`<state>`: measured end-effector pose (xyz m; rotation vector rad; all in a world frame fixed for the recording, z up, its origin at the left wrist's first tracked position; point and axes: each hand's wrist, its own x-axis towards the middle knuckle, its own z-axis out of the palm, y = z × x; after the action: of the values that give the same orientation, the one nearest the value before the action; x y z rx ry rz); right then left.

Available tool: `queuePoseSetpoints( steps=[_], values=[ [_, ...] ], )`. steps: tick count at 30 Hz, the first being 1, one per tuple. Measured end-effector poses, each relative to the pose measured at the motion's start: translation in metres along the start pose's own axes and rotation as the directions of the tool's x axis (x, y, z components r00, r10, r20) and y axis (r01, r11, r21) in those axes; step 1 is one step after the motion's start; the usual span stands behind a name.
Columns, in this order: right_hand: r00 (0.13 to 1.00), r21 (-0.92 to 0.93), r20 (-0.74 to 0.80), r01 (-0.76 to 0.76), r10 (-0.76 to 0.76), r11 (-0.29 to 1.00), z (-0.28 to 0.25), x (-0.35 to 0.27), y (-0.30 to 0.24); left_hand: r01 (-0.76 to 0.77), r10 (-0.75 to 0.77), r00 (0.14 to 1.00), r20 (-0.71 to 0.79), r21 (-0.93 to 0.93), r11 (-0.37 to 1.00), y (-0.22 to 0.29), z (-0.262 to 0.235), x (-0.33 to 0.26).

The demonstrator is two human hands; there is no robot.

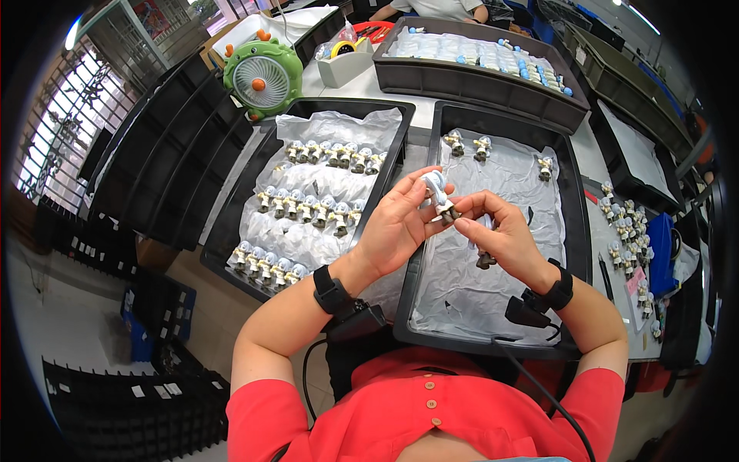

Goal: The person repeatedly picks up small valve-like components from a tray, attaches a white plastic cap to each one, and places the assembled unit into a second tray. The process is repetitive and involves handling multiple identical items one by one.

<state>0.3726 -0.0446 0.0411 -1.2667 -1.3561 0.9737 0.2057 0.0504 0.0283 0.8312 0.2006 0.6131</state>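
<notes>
Above the right-hand tray I hold a small figurine (439, 196) with pale blue hair, a white body and dark boots. My left hand (394, 219) is closed round its head and side. The thumb and fingertips of my right hand (500, 235) pinch it near the boots. A second figurine (484, 258) is tucked in my right hand, its dark boots pointing down; the fingers hide part of it. Below my hands lies a black tray (579, 231) lined with crumpled white sheet, with 3 figurines near its far end. Beside it, another black tray (304, 106) holds several rows of similar figurines.
A green animal-shaped fan (262, 79) stands behind the left tray. A large grey bin (477, 88) of figurines sits at the back, near a person in a light shirt (439, 8). More figurines (631, 231) are heaped at the right, beside a blue container (662, 250). Black crates (154, 146) stand left.
</notes>
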Motion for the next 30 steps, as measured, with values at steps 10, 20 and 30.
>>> queuePoseSetpoints(
  steps=[10,20,30],
  values=[
    [0.999,-0.009,-0.015,-0.038,0.037,0.999,-0.002,0.004,0.003,-0.077,0.079,0.997,-0.004,0.137,0.988,-0.006,0.007,-0.002],
    [0.997,0.022,-0.006,-0.075,0.075,0.997,-0.004,0.004,0.003,-0.064,0.069,0.997,-0.042,0.114,0.991,-0.005,0.007,-0.002],
    [0.998,-0.178,-0.008,-0.063,0.063,0.982,-0.020,0.019,0.026,-0.089,0.094,0.994,-0.060,0.084,0.993,-0.003,0.005,-0.003]
  ],
)
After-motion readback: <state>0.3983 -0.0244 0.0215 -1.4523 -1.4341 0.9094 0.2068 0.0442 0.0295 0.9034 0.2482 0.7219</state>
